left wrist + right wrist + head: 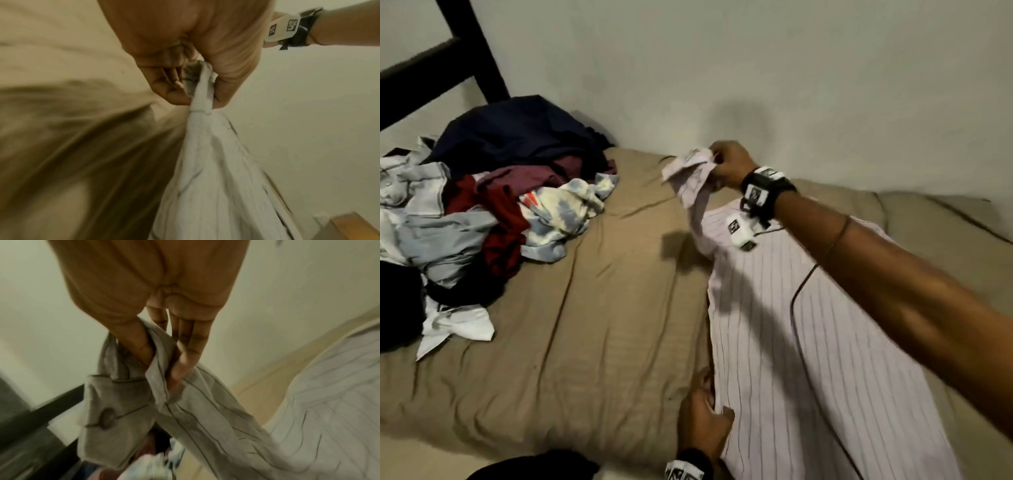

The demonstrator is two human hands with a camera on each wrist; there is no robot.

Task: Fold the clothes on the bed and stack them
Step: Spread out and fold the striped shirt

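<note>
The pinstriped shirt (808, 329) lies spread on the right side of the bed (599, 325). The right hand (729, 164) pinches its sleeve, lifted, while the left hand (705, 421) grips its near edge; unfolded clothes (493, 205) are heaped at far left

A white shirt with thin dark stripes (808, 325) lies spread out on the tan bed (592, 325), on the right side. Its sleeve (693, 178) is lifted up off the bed and bunched, and its near edge is pulled up too. A messy pile of clothes (482, 205) sits on the far left of the bed, well apart from the shirt. In the pile are dark blue, dark red, purple, grey, white and tie-dye clothes, all crumpled and not folded.
</note>
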